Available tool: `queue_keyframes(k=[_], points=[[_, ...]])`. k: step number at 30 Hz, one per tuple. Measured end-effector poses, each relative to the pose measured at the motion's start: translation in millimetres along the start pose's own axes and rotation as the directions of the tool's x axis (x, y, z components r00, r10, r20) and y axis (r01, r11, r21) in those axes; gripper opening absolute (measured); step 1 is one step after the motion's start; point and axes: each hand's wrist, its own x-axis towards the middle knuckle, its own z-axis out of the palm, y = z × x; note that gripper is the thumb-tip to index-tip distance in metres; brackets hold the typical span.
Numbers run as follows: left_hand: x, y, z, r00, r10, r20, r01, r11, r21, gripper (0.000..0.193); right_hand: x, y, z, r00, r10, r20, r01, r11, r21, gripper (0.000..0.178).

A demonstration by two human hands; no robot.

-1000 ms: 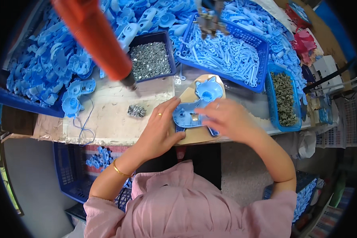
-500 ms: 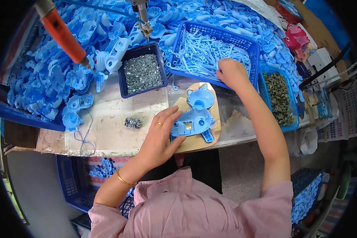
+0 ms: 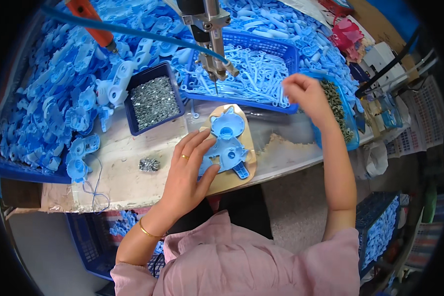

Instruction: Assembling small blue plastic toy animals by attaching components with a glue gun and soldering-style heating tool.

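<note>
A light-blue plastic toy shell (image 3: 226,150), round-headed with two small ears, lies on a tan wooden board (image 3: 246,178) at the table's front edge. My left hand (image 3: 185,165) rests at the shell's left end, fingers stretched out and thumb apart, covering part of it. Over the right edge of a blue basket (image 3: 261,105) filled with small light-blue rods with ringed ends (image 3: 241,74), my right hand (image 3: 308,96) is raised with bent, closed fingers. Anything pinched in them is too small to make out.
A hanging powered screwdriver (image 3: 213,49) points down over the basket. A dark-blue tray of metal screws (image 3: 155,103) stands left of it, with a screw cluster (image 3: 148,165) nearer. At right stands a bin of greenish small parts (image 3: 338,106). Blue shells (image 3: 49,98) are heaped at left.
My right hand has come up out of the rods to the basket's right edge. The screwdriver appears lower and larger, and the whole view has shifted. My left hand stays at the shell.
</note>
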Motion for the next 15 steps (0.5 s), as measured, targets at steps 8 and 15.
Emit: queue_keyframes(k=[8, 15], points=[[13, 31, 22, 0.986, 0.054, 0.159, -0.068, 0.994, 0.083, 0.026, -104, -39, 54, 0.886, -0.179, 0.429, 0.213, 0.977, -0.031, 0.011], [3, 30, 16, 0.996, -0.085, 0.036, 0.088, 0.992, -0.088, 0.011, -67, 65, -97, 0.92, -0.307, -0.242, 0.013, 0.644, -0.765, 0.018]])
